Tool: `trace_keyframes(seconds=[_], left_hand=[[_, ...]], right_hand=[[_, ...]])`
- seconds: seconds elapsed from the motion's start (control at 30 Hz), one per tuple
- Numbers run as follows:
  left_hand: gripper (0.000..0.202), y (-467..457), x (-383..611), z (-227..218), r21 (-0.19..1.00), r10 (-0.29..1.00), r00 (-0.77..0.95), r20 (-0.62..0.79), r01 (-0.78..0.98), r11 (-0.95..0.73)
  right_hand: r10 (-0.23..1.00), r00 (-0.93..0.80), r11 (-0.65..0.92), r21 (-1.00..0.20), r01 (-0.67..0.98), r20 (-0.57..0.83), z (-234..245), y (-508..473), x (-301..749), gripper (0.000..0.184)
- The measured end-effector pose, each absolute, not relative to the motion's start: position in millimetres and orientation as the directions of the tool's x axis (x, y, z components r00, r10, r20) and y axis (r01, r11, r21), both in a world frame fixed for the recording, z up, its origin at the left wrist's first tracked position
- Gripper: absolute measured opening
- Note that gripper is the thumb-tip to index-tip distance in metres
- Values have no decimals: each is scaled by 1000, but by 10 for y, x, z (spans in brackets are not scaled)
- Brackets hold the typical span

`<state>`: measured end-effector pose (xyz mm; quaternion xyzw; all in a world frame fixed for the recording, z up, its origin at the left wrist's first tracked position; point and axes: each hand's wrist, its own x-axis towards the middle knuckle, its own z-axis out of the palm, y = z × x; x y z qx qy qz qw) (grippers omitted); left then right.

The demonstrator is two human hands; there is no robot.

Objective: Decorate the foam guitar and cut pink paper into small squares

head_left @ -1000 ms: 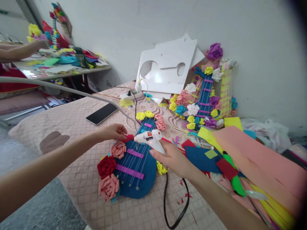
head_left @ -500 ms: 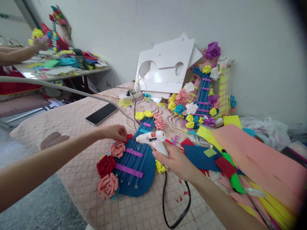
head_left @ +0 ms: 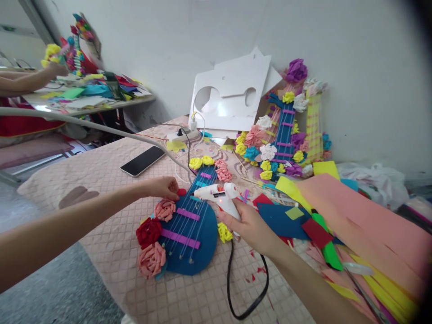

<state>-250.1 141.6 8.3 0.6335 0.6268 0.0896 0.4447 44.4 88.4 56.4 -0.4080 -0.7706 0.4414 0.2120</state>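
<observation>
My right hand [head_left: 245, 225] is wrapped round the handle of a white glue gun [head_left: 219, 195], its nozzle pointing left over the strings. Below it lies a blue paper guitar [head_left: 202, 236] with purple strips and pale strings. My left hand [head_left: 164, 188] is closed at the guitar's left edge, pinching a small piece of red paper [head_left: 181, 192]. Close under that hand sits a pink paper rose [head_left: 165, 210], with a dark red rose [head_left: 149, 231] and another pink rose [head_left: 151, 260] lower down. Yellow paper flowers [head_left: 201, 162] decorate the neck end.
A phone [head_left: 143, 160] and a power strip [head_left: 182, 134] rest on the quilted cloth. Finished flower-covered guitars [head_left: 285, 135] lean on the wall. Scissors [head_left: 366, 299], a green cutter [head_left: 327, 247] and coloured paper [head_left: 364, 202] lie right. A co-worker's hand [head_left: 56, 69] works at another table.
The glue gun has shifted slightly right, its nozzle a little farther from my left hand. My left hand stays almost in place. The co-worker's hand and yellow flowers have moved slightly.
</observation>
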Motion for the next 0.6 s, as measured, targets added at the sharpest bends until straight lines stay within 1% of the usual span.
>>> trace_keyframes(seconds=[0.1, 0.17, 0.23, 0.37, 0.43, 0.5, 0.57, 0.6], left_hand=[[46, 1388, -2542, 148, 708, 850, 209, -484, 664, 240], [50, 1364, -2563, 173, 719, 853, 202, -482, 647, 254], [51, 1343, -2571, 156, 728, 867, 186, -462, 639, 251], [49, 1348, -2568, -1, 721, 907, 146, -395, 662, 207], [48, 1372, -2572, -61, 701, 922, 134, -362, 691, 175], [47, 1383, -2579, -43, 668, 921, 133, -365, 727, 160], [46, 1350, -2568, 65, 605, 925, 114, -364, 784, 141], [44, 1309, -2545, 143, 555, 939, 92, -332, 824, 115]], right_hand=[[824, -561, 177, -903, 392, -83, 539, 864, 484, 29], [822, -554, 73, -942, 328, -129, 508, 849, 514, 29], [828, -543, 1, -968, 252, -140, 471, 835, 547, 29], [849, -517, -34, -987, 158, -112, 396, 811, 616, 29], [851, -516, -39, -992, 123, -98, 367, 799, 652, 29], [858, -508, -48, -996, 80, -82, 346, 783, 693, 28], [864, -498, -69, -997, 27, -73, 330, 759, 739, 26], [868, -492, -83, -997, -3, -71, 321, 743, 764, 25]])
